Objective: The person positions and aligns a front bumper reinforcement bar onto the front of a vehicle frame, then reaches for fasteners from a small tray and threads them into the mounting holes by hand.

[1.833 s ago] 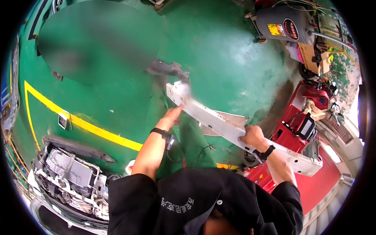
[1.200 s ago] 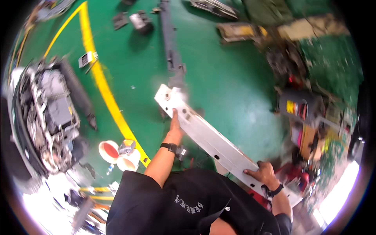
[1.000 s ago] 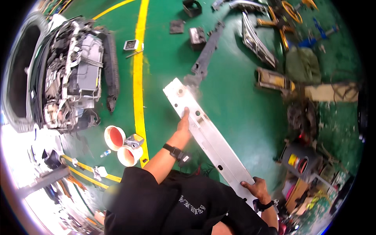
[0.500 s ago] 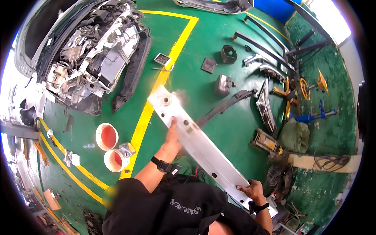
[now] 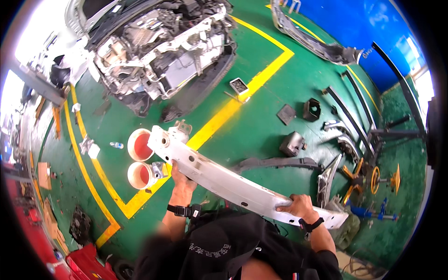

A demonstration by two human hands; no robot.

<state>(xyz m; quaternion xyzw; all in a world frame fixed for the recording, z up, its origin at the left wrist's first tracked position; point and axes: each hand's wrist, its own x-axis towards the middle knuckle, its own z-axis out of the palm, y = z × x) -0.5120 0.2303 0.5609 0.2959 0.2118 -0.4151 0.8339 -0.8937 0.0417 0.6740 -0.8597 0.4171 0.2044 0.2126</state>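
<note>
A long silver bumper beam (image 5: 224, 183) lies across in front of my body, slightly curved, with round holes along its face and a bracket at its left end. My left hand (image 5: 183, 181) is closed round its lower edge near that bracketed end, with the thumb on the face. My right hand (image 5: 300, 208) grips it near the other end, thumb also on the face and fingers mostly hidden behind. The beam's left end overlaps the view of two white buckets on the floor. Beyond it stands a car (image 5: 175, 60) with its front stripped open.
The upper bucket (image 5: 130, 145) and lower bucket (image 5: 131, 176) hold something red. Yellow lines (image 5: 224, 119) cross the green floor. A small parts tray (image 5: 239, 87), a dark curved strip (image 5: 284, 162), a headlight (image 5: 328, 181) and a black metal frame (image 5: 373, 133) stand or lie around.
The beam has swung nearer to level, its left end now by the buckets. Both hands have kept hold of it. The view has turned, so the car appears further right.
</note>
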